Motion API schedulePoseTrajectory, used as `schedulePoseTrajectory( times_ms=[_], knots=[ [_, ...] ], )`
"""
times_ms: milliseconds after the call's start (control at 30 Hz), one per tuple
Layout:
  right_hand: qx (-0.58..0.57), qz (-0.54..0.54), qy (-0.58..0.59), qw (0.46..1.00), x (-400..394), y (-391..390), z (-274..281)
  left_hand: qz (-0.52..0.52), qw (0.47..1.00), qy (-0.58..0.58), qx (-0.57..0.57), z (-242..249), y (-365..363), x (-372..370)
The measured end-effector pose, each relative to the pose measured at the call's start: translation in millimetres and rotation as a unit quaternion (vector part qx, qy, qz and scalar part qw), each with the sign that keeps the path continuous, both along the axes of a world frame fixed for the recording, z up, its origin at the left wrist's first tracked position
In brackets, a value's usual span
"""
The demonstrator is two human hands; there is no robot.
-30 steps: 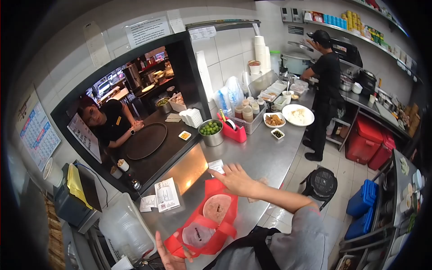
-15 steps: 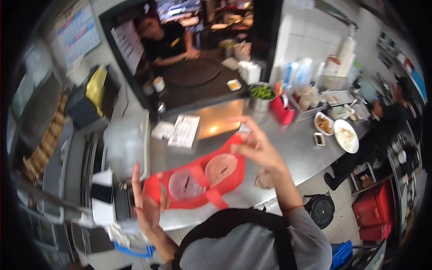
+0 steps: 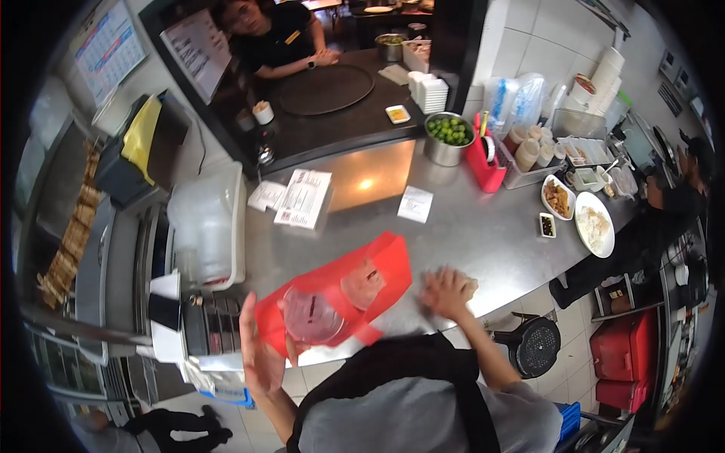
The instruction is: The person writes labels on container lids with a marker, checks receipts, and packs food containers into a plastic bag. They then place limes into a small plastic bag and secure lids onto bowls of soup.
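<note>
A red carrier bag (image 3: pixel 377 260) lies on the steel counter (image 3: pixel 483 234) with two lidded cups of pink drink in it, one cup (image 3: pixel 311 317) near me and one cup (image 3: pixel 362 283) further in. My left hand (image 3: pixel 260 355) is at the bag's near left corner, fingers spread, thumb against the nearer cup. On the counter just right of the bag, my right hand (image 3: pixel 445 291) rests on a crumpled brown paper (image 3: pixel 470 287), fingers apart.
Printed papers (image 3: pixel 302 198) and a slip (image 3: pixel 415 204) lie on the counter. A bowl of limes (image 3: pixel 447 137), red caddy (image 3: pixel 485 162) and food plates (image 3: pixel 594 224) stand to the right. One person leans at the serving hatch (image 3: pixel 272 34); another stands far right (image 3: pixel 672 204).
My right hand left the bag's far edge and dropped to the counter right of it. The bag has tipped lower. My view swung left and down.
</note>
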State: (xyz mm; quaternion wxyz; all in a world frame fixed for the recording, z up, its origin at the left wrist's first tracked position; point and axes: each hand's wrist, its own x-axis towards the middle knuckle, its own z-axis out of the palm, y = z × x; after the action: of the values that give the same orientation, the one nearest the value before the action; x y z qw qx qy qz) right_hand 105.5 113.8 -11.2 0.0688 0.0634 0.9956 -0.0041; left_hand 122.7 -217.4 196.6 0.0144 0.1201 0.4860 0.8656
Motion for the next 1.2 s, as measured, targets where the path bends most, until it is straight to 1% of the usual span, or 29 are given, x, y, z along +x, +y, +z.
schedulePoseTrajectory(
  times_ms=[33,100,200,267,300,333,367,400,433,467,500,600,700,733,767,800,833,900,933,1000,1067,1100,1133,1200],
  knots=[
    [-0.066,0.01,0.032,0.997,14.7,0.0,-26.0,-0.018,1.0,0.0,0.009,-1.7,4.6,0.3],
    [-0.066,0.058,0.121,0.989,12.8,13.9,-33.1,-0.051,0.999,0.005,0.017,-5.6,12.6,0.0],
    [-0.141,0.019,0.154,0.978,-15.6,57.7,-39.2,-0.067,0.997,0.003,0.041,-12.4,25.8,-0.5],
    [-0.08,0.019,0.148,0.986,-40.1,91.1,-45.9,-0.069,0.995,-0.003,0.066,-16.5,36.8,-2.4],
    [-0.048,0.021,0.145,0.988,-53.5,102.9,-36.4,-0.069,0.995,0.003,0.076,-19.6,44.5,-3.4],
    [-0.107,0.001,0.164,0.981,-64.5,111.6,-27.2,-0.068,0.994,0.01,0.086,-23.3,52.6,-4.9],
    [-0.165,-0.019,0.183,0.969,-75.7,109.7,2.8,-0.067,0.993,0.018,0.095,-26.0,60.4,-5.9],
    [-0.224,-0.038,0.2,0.953,-90.1,108.0,21.5,-0.059,0.993,0.029,0.097,-27.8,65.0,-5.2],
    [-0.414,-0.058,0.173,0.892,-106.6,108.7,26.4,-0.05,0.993,0.038,0.097,-29.4,65.4,-2.3],
    [-0.587,-0.077,0.135,0.795,-122.2,108.5,30.0,-0.04,0.993,0.046,0.097,-31.0,65.3,2.5],
    [-0.735,-0.094,0.089,0.666,-136.5,107.3,32.7,-0.004,0.995,0.049,0.088,-31.9,65.0,9.6],
    [-0.802,-0.237,-0.025,0.548,-187.8,95.4,9.5,0.081,0.991,0.078,0.065,-19.6,75.5,28.4],
    [-0.79,-0.247,-0.107,0.551,-224.2,86.9,-9.2,0.153,0.987,0.043,-0.007,-19.7,75.4,49.3],
    [-0.814,-0.207,-0.091,0.535,-227.7,87.1,-9.1,0.17,0.984,-0.003,-0.055,-15.4,75.9,58.4],
    [-0.836,-0.165,-0.078,0.517,-228.8,81.8,4.6,0.198,0.97,-0.047,-0.129,-8.4,80.5,64.1],
    [-0.895,-0.103,-0.032,0.433,-219.5,65.4,44.1,0.197,0.964,-0.056,-0.171,-9.0,80.6,67.7],
    [-0.94,-0.046,0.014,0.338,-200.7,50.4,94.8,0.193,0.956,-0.069,-0.211,-9.5,79.9,71.0],
    [-0.946,0.121,0.078,0.291,-162.8,21.2,169.8,0.238,0.942,-0.062,-0.227,-8.1,84.9,69.5],
    [-0.941,0.203,0.053,0.265,-144.0,8.5,184.9,0.26,0.935,-0.06,-0.235,-7.2,87.3,67.9],
    [-0.854,0.379,0.044,0.354,-107.1,-14.1,211.0,0.235,0.947,-0.062,-0.209,5.9,95.1,60.2],
    [-0.721,0.47,-0.017,0.508,-77.2,-43.1,220.0,0.233,0.948,-0.058,-0.208,1.6,91.8,58.2],
    [-0.684,0.469,-0.092,0.55,-66.3,-55.3,217.4,0.21,0.963,-0.038,-0.167,3.1,91.6,55.4],
    [-0.645,0.461,-0.078,0.605,-65.5,-57.7,201.9,0.214,0.965,-0.032,-0.148,4.5,91.9,55.1],
    [-0.555,0.441,-0.053,0.704,-78.7,-60.5,146.7,0.21,0.973,-0.016,-0.098,1.6,88.5,57.7]
  ],
)
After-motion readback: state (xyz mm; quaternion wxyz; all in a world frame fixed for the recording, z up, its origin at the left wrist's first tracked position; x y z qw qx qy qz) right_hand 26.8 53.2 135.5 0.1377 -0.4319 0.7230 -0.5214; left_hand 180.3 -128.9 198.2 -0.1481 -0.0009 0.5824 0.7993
